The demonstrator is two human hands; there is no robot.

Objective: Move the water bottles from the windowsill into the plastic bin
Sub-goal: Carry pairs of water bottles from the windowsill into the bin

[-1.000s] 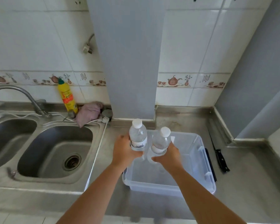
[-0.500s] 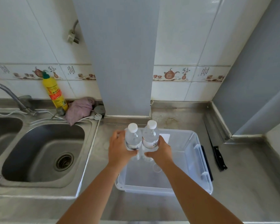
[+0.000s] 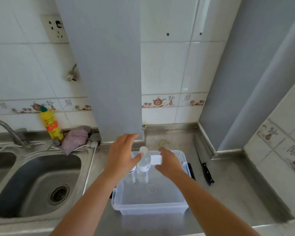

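Observation:
Two clear water bottles stand upright side by side in the far left part of the clear plastic bin (image 3: 150, 207) on the steel counter. The right bottle (image 3: 144, 165) shows its white cap and label. The left bottle (image 3: 131, 175) is mostly hidden behind my left hand (image 3: 122, 155). That hand hovers just above and left of the bottles, fingers spread, holding nothing. My right hand (image 3: 169, 163) is over the bin to the right of the bottles, fingers loosely curled and apart from them, empty.
A steel sink (image 3: 37, 186) lies left of the bin, with a tap (image 3: 5, 128), a yellow detergent bottle (image 3: 51, 124) and a pink cloth (image 3: 76, 138) behind it. A black-handled knife (image 3: 205, 170) lies right of the bin. A grey column (image 3: 107, 68) rises directly behind.
Both bottles were lowered into the bin and now stand there. My two hands have let go of them and drawn apart, fingers open. The view has tilted up.

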